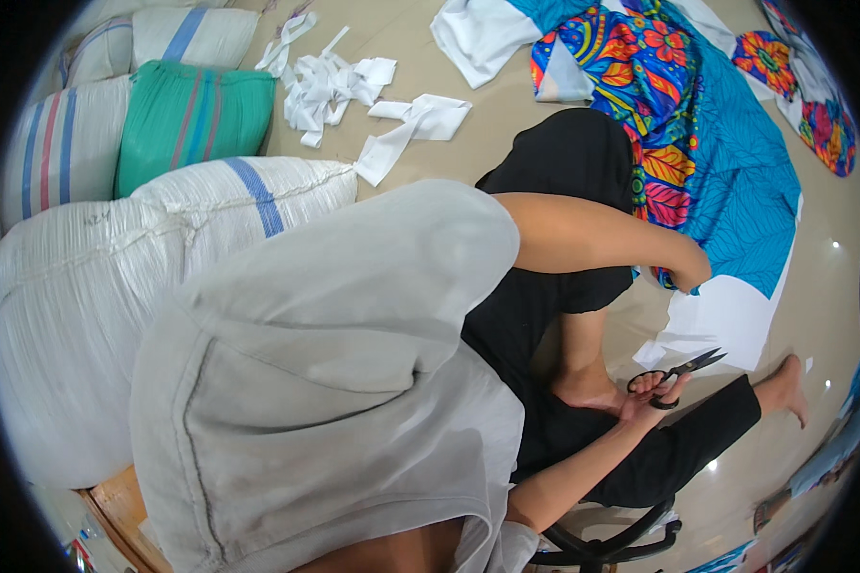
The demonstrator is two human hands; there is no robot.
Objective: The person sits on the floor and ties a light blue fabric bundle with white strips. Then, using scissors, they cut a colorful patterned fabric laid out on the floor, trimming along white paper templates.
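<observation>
My right hand (646,403) is closed around the black handles of a pair of scissors (695,364). Their blades point away from me and look slightly parted. Reaching across my bent knee, my left hand (692,265) is at the near edge of a printed fabric (741,205), turquoise with a bright multicoloured flower pattern. Its fingers curl down and seem to pinch the cloth, though their tips are partly hidden. A white piece (726,320) lies on the floor just below that hand, between the fabric and the scissors.
White cloth strips (330,91) are heaped on the tiled floor (492,124). Stuffed white sacks (67,315) and a green sack (196,119) crowd the left. More printed fabric (827,134) lies far right. A black chair base (621,552) and another person's foot (769,511) show low right.
</observation>
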